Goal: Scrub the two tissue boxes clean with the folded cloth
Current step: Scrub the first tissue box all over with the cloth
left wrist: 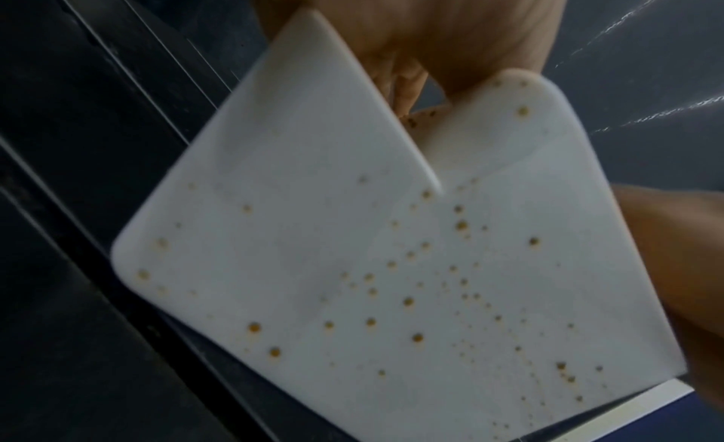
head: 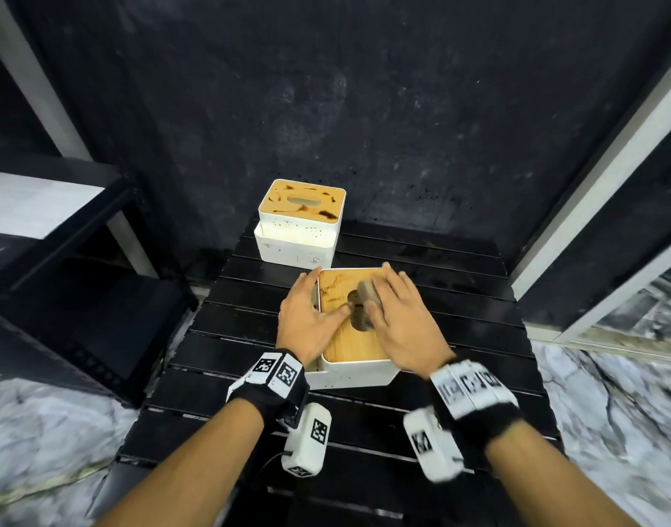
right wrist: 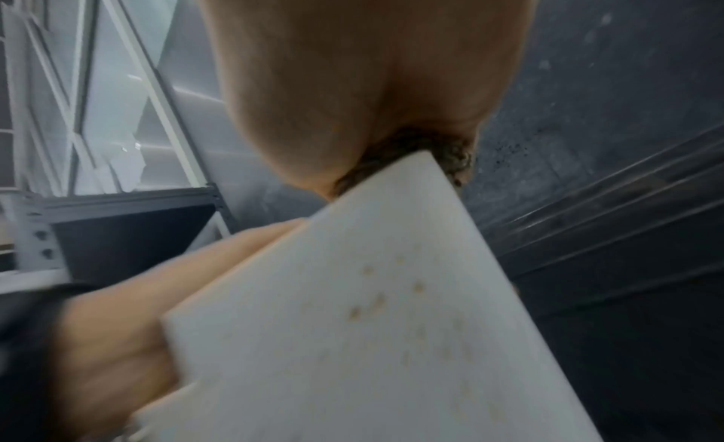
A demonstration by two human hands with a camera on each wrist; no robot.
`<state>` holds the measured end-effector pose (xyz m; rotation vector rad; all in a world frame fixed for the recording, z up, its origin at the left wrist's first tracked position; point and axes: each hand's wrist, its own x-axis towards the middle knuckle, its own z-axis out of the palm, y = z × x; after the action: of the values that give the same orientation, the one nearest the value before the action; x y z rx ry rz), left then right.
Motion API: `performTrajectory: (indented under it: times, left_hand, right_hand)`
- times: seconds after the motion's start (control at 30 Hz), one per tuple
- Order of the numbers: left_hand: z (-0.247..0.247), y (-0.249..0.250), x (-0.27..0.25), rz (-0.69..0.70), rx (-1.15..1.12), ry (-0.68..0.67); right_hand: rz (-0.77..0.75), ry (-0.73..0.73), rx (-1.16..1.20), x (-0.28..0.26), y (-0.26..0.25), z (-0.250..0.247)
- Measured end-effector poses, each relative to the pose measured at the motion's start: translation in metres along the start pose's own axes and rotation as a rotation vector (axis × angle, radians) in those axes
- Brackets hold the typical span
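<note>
The near tissue box [head: 355, 374] is white with a wooden lid and a slot, and brown specks dot its wall [left wrist: 352, 247]. My left hand [head: 307, 317] grips its left side, thumb on the lid by the slot. My right hand [head: 402, 321] holds the grey-brown folded cloth [head: 367, 294] and presses it on the lid beside the slot. In the right wrist view the cloth [right wrist: 450, 157] shows under my palm at the box's top edge [right wrist: 372, 340]. The far tissue box [head: 301, 207] stands behind, its lid smeared with dark brown stains.
Both boxes stand on a black slatted table [head: 364, 431]. A black shelf unit [head: 60, 207] stands at the left, a dark wall [head: 364, 108] behind, and a white frame [head: 611, 184] at the right. Marble floor [head: 611, 393] lies on both sides.
</note>
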<state>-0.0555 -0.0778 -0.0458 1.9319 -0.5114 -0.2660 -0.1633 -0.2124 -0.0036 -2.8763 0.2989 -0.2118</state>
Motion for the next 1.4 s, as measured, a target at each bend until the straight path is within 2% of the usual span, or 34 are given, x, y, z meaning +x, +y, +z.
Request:
performTrajectory:
  times: [0.1,0.17,0.37,0.53,0.7,0.87,1.03,1.13,1.23,1.4]
  left_hand:
    - [0.000,0.002,0.000,-0.003,0.009,0.006]
    - [0.000,0.002,0.001,-0.002,0.020,0.012]
    - [0.001,0.003,0.000,0.002,0.013,-0.008]
    - [0.000,0.006,-0.002,0.022,0.005,-0.004]
    - [-0.002,0.005,-0.001,0.039,0.046,0.002]
    - [-0.002,0.007,0.000,0.038,0.054,0.009]
    - [-0.001,0.005,-0.003,0.008,0.025,-0.013]
    - [0.000,0.004,-0.003,0.005,0.022,-0.019]
    - [0.000,0.005,-0.003,0.004,0.036,-0.036]
    - [-0.003,0.004,0.000,0.013,0.059,-0.044]
  right_hand:
    - [0.086,-0.002,0.017,0.045,0.008,0.000]
    - [0.105,0.000,0.033,0.051,0.006,-0.003]
    - [0.063,0.097,0.116,-0.013,-0.006,-0.003]
    - [0.053,0.042,0.090,-0.061,-0.018,0.000]
    - [0.069,0.049,0.079,-0.013,-0.002,0.002]
    - [0.156,0.012,0.089,0.035,-0.001,-0.009]
    - [0.111,0.088,0.126,-0.011,-0.013,-0.007]
    - [0.115,0.038,0.148,-0.055,-0.027,-0.010]
    - [0.110,0.007,0.137,-0.072,-0.031,-0.010]
    - [0.150,0.023,0.145,-0.019,-0.008,-0.003]
